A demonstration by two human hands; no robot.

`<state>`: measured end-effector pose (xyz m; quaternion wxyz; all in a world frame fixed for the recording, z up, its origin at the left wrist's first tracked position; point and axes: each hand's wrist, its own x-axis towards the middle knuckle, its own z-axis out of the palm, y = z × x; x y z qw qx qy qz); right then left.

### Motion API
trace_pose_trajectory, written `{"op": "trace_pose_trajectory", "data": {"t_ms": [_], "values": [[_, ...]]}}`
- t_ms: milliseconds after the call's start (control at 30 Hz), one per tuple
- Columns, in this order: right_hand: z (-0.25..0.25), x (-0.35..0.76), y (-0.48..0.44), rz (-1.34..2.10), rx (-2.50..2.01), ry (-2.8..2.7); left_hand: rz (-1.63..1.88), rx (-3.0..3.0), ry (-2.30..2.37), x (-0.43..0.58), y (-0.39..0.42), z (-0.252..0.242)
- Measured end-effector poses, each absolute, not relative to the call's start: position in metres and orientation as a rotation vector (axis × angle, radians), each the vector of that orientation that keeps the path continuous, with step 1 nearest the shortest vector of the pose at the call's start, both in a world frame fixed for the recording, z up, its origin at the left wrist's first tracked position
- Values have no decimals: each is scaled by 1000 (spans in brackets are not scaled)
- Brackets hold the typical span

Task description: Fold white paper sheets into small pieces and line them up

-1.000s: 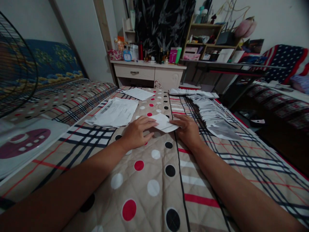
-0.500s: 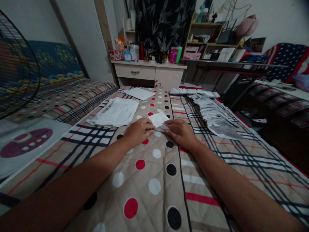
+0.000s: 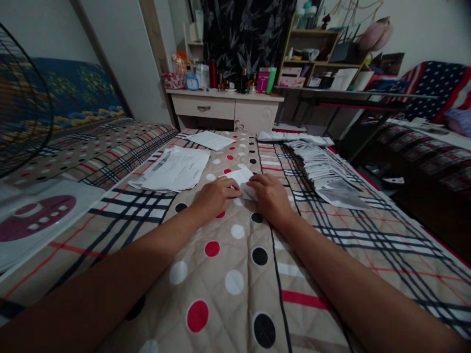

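No text can be read. The printed sheets, at nine o'clock from the view's centre, carry lines of print and a dark block, too small and blurred to make out. Farther out at nine o'clock, the white bag bears a purple emblem with pale shapes on it.

White paper only partly visible

A person's rounded forearms are bare, thickest farthest from the bare hands, tapering to bare wrists beside them.
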<state>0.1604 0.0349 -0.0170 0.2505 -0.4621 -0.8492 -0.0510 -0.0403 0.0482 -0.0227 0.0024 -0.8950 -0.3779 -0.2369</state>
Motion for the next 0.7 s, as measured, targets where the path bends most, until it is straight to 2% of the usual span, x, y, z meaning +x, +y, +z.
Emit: {"op": "trace_pose_trajectory", "data": {"t_ms": [167,500,700], "values": [[-21,124,5,-48,-1379,-2493,-509,-2733,-1158,-37,38,-19],[-26,165,33,-78,-1781,-2343,-565,-2622,-1323,-47,35,-22],[-18,159,24,-371,-1711,-2177,-633,-2624,-1437,-51,43,-29]]}}
